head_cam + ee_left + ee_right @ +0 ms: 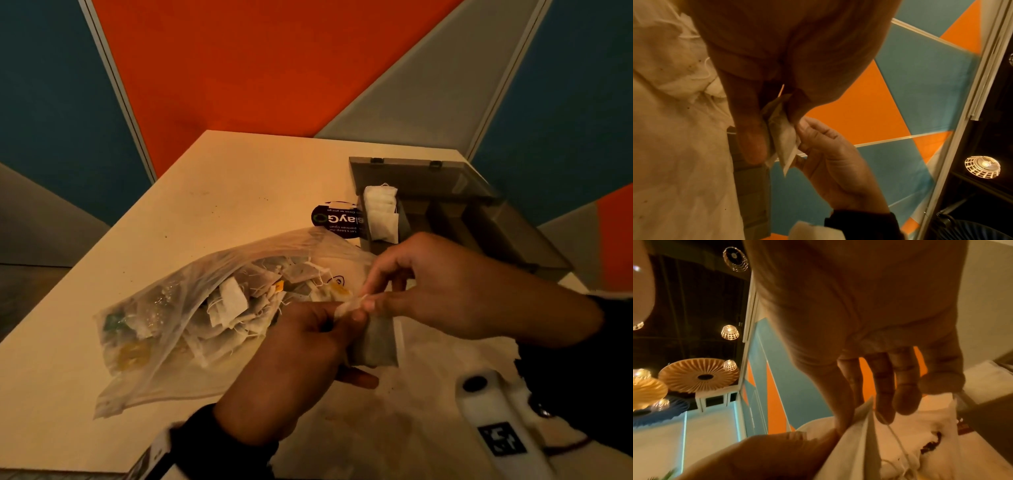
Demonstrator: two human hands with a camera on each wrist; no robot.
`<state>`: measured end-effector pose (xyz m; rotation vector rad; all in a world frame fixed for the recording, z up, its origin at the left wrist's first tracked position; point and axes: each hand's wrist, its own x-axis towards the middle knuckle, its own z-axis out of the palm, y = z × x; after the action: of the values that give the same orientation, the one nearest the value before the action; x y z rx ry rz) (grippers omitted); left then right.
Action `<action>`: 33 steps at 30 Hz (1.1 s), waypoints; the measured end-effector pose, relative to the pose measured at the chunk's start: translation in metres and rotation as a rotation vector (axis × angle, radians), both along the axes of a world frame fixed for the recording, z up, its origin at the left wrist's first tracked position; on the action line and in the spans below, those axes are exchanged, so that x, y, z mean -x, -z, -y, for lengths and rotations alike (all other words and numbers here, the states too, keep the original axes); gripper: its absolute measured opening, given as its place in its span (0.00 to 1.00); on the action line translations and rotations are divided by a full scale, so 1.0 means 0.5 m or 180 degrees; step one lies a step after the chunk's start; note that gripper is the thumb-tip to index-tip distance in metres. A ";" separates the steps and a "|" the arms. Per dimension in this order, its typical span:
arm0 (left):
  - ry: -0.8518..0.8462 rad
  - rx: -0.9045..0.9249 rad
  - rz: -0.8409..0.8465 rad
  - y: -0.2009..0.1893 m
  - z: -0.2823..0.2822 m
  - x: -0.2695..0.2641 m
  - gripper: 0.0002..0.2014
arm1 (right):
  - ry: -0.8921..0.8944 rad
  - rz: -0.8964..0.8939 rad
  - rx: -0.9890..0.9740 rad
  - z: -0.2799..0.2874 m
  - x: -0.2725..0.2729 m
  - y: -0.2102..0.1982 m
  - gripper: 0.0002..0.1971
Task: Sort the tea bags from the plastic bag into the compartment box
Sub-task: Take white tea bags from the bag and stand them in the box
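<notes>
Pinching tea bag (375,337) between both hands, beside plastic bag (191,308).

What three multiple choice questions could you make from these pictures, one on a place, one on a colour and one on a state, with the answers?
1. Where in the compartment box do the white tea bags stand?
A. leftmost compartment
B. rightmost compartment
C. on the lid

2. What colour is the round sticker on the table?
A. red
B. black
C. yellow

3. What are the left hand and right hand doing?
A. resting flat
B. closing the box
C. both holding one tea bag

Answers: A, the bags fill the box's left end; B, it is dark with pale lettering; C, fingers of both hands pinch it beside the plastic bag.
</notes>
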<state>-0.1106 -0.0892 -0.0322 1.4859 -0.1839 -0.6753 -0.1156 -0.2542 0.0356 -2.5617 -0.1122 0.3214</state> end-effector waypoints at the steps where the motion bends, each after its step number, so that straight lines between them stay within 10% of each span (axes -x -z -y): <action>1: -0.0003 -0.0035 0.0024 0.001 0.001 -0.001 0.11 | -0.0079 -0.0037 0.0131 0.001 -0.004 -0.006 0.02; 13: -0.0576 0.0029 0.0115 -0.018 -0.030 -0.029 0.09 | 0.0510 0.0525 0.0604 0.139 -0.172 -0.115 0.02; 33: -0.0797 -0.0278 0.0154 -0.018 -0.070 -0.059 0.07 | 0.0176 -0.0281 0.1382 0.190 -0.330 0.038 0.02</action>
<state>-0.0811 -0.0539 -0.0234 1.5778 -0.0043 -0.4506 0.0494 -0.3493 0.0166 -2.9657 0.0697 0.4812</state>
